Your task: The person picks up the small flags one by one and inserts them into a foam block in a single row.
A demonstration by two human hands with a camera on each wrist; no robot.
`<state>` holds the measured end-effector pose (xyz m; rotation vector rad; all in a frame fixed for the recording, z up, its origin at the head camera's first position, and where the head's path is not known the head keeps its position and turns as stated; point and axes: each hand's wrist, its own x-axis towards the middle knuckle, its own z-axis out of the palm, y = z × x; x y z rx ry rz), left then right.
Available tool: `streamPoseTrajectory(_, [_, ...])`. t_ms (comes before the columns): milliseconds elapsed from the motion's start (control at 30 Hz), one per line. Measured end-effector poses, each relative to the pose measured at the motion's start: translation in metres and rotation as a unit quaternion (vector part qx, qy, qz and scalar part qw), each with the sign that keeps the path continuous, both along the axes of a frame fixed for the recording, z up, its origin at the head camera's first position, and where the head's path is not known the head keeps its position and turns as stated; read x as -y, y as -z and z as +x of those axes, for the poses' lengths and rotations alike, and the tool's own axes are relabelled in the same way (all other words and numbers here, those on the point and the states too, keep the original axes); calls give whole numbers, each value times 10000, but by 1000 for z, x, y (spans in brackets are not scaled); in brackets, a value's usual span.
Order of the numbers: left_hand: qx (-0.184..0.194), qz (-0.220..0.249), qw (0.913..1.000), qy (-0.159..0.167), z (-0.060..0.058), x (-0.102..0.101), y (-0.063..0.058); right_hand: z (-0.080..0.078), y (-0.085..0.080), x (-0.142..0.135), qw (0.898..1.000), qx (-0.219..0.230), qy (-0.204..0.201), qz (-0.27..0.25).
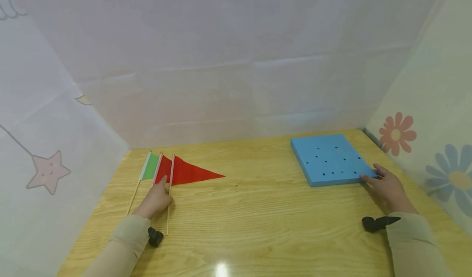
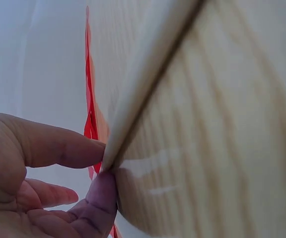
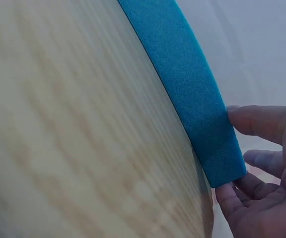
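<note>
Three small flags on thin wooden sticks lie side by side at the left in the head view: a green flag (image 1: 150,166), a red flag (image 1: 163,168) and a longer red pennant (image 1: 191,172). The left hand (image 1: 156,197) reaches over them. Its thumb and forefinger pinch the pennant's stick (image 2: 143,74) close to the wooden tabletop. At the right lies a flat blue foam block (image 1: 328,162) with several small dark holes in its top. My right hand (image 1: 389,187) grips its near right corner, thumb on the top and other fingers curled at the side (image 3: 202,114).
The wood-grained table (image 1: 258,228) spans the space between flags and block. Pale cloth walls (image 1: 221,84) stand behind it and at both sides, printed with a star and flowers. Each wrist wears a small black device.
</note>
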<state>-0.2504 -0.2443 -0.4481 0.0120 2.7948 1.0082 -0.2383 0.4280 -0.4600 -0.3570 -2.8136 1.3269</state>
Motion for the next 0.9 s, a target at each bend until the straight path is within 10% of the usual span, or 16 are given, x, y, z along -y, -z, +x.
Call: streamPoseTrajectory(900, [171, -260, 9989, -346, -15, 2, -4, 2, 5, -1, 9962, -153, -28, -858])
